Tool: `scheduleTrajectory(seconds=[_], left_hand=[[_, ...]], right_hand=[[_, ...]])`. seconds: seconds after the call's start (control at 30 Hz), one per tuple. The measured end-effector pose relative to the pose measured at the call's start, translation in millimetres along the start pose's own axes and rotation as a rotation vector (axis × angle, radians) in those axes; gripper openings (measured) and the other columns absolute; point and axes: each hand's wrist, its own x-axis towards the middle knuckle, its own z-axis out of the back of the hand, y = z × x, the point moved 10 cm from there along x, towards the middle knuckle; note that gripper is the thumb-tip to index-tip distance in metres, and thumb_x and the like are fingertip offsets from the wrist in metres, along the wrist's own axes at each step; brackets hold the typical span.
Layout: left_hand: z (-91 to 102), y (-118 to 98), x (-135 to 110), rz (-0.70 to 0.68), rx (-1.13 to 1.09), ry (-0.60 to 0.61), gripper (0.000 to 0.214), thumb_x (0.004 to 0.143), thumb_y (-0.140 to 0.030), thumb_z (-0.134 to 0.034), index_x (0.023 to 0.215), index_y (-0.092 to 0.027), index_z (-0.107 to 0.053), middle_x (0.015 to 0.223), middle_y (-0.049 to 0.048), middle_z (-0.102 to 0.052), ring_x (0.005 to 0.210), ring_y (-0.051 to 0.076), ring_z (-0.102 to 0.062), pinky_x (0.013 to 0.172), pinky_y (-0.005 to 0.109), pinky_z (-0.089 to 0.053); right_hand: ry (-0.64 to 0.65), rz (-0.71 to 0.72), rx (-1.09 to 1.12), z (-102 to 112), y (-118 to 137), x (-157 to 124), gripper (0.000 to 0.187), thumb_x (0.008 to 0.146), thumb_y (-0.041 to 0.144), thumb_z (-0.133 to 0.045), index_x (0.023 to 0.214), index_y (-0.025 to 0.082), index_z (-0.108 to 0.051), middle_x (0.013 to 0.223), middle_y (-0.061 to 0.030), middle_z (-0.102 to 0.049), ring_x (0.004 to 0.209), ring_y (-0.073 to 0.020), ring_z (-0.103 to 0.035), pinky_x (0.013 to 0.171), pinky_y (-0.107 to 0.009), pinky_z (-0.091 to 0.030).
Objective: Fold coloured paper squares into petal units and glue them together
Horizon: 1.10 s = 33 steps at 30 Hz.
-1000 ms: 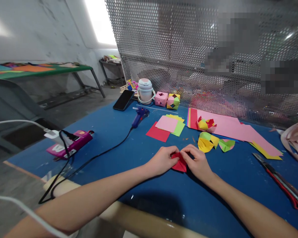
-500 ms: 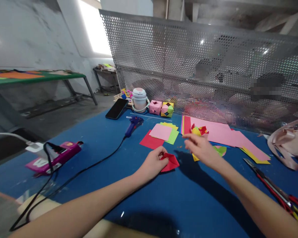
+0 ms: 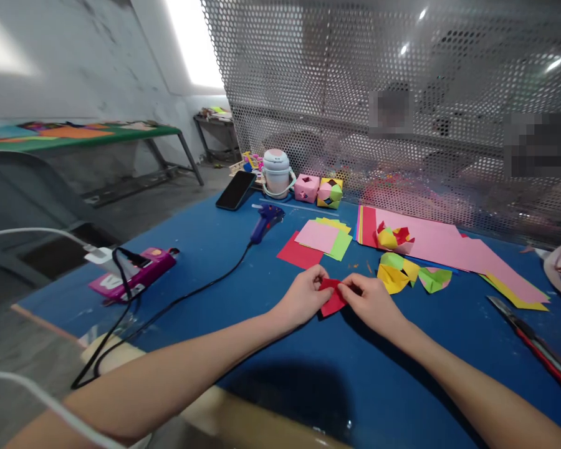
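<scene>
A small folded red paper piece (image 3: 331, 298) lies on the blue table (image 3: 262, 337) between my two hands. My left hand (image 3: 303, 297) pinches its left side with curled fingers. My right hand (image 3: 370, 302) grips its right side, fingers closed on the fold. Just beyond my right hand lie folded yellow-green paper pieces (image 3: 396, 272) and a green-pink piece (image 3: 432, 279). A yellow and red folded piece (image 3: 393, 237) rests on the pink sheets (image 3: 439, 240).
A blue glue gun (image 3: 266, 219) with a black cord lies left of a stack of small paper squares (image 3: 315, 242). A phone (image 3: 235, 189), a white-pink jar (image 3: 277, 173) and two paper cubes (image 3: 318, 189) stand by the perforated metal screen. A pink power strip (image 3: 133, 273) sits far left; a cutter (image 3: 537, 346) far right.
My right hand, which had lifted away toward the yellow pieces half a second ago, has come back and closed on the red paper. The left hand kept hold of it.
</scene>
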Motion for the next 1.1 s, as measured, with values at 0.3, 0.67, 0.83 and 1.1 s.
scheduleTrajectory(seconds=[0.3,0.67,0.83,1.1], left_hand=[[2.3,-17.9,-1.3,-0.079,0.17,0.037,0.018,0.074,-0.023,-0.053,0.087,-0.014,-0.06,0.074,-0.0001,-0.062,0.069,0.012,-0.056,0.063,0.022,-0.043],[1.6,-22.3,-1.6,-0.108,0.22,0.057,0.026,0.081,-0.029,-0.046,0.085,-0.014,-0.067,0.087,0.004,-0.068,0.084,0.017,-0.06,0.077,0.025,-0.045],[0.7,-18.7,-0.4,-0.109,0.254,0.072,0.026,0.081,-0.027,-0.045,0.083,-0.013,-0.066,0.085,0.0044,-0.068,0.083,0.017,-0.06,0.076,0.024,-0.044],[-4.4,-19.7,-1.5,-0.163,0.277,0.115,0.019,0.078,-0.027,-0.051,0.081,-0.014,-0.064,0.076,0.0018,-0.065,0.071,0.014,-0.057,0.067,0.023,-0.044]], right_hand=[[-0.039,-0.042,0.029,2.3,-11.0,-4.3,0.023,0.082,0.026,-0.048,0.065,0.016,-0.06,0.057,0.0007,-0.058,0.053,-0.0113,-0.051,0.05,-0.021,-0.037],[-0.073,-0.013,0.022,4.0,-11.6,-5.2,0.024,0.084,0.026,-0.046,0.07,0.017,-0.064,0.059,0.0001,-0.061,0.054,-0.0116,-0.053,0.051,-0.021,-0.039],[-0.041,-0.008,0.016,0.0,-13.3,-4.0,0.02,0.083,0.026,-0.049,0.075,0.017,-0.064,0.063,-0.0002,-0.063,0.057,-0.0122,-0.056,0.054,-0.022,-0.04],[-0.046,0.042,0.023,-0.1,-4.8,-7.3,0.022,0.085,0.025,-0.046,0.071,0.017,-0.062,0.062,0.001,-0.06,0.056,-0.0112,-0.053,0.054,-0.021,-0.038]])
